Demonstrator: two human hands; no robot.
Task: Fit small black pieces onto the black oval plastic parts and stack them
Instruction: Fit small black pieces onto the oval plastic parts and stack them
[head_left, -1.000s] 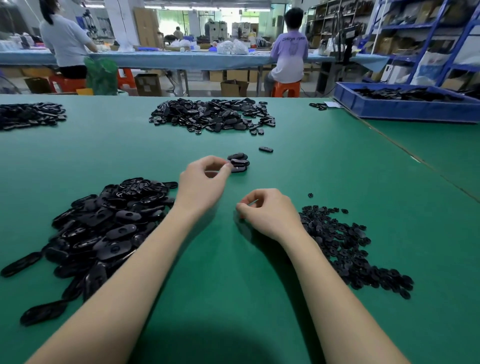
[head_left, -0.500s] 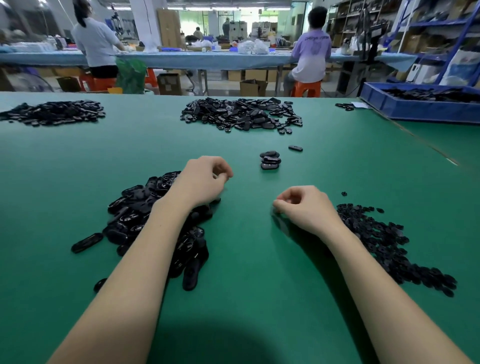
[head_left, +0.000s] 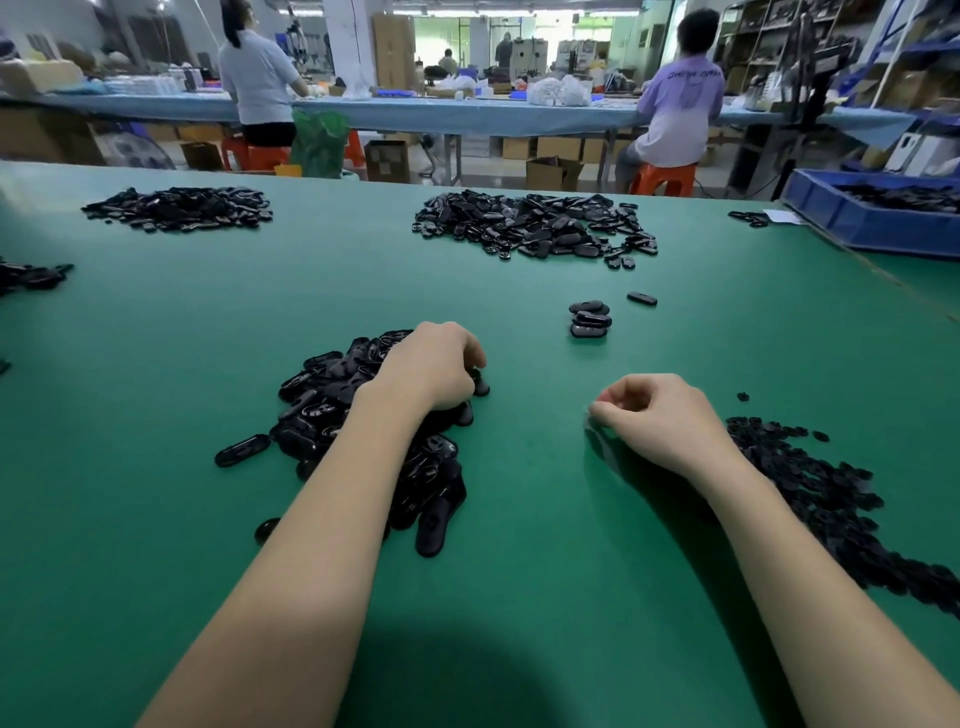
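Note:
A heap of black oval plastic parts (head_left: 332, 410) lies left of centre on the green table (head_left: 519, 519). My left hand (head_left: 436, 364) is on the heap's far right edge, fingers curled down around one black oval part (head_left: 479, 387). My right hand (head_left: 654, 415) rests on the table with its fingers curled and thumb against the index fingertip; nothing shows between them. A spread of small black pieces (head_left: 831, 499) lies just right of that hand. A short stack of oval parts (head_left: 589, 319) stands beyond both hands, with a single oval (head_left: 642, 299) near it.
More heaps of black parts lie at the far middle (head_left: 535, 223), far left (head_left: 176, 208) and left edge (head_left: 31, 275). A blue bin (head_left: 872, 223) with parts sits at the far right. Two people sit at a bench behind the table.
My left hand pulled back from the short stack and came down on the heap of ovals. The view swung left. My right hand stayed curled in place.

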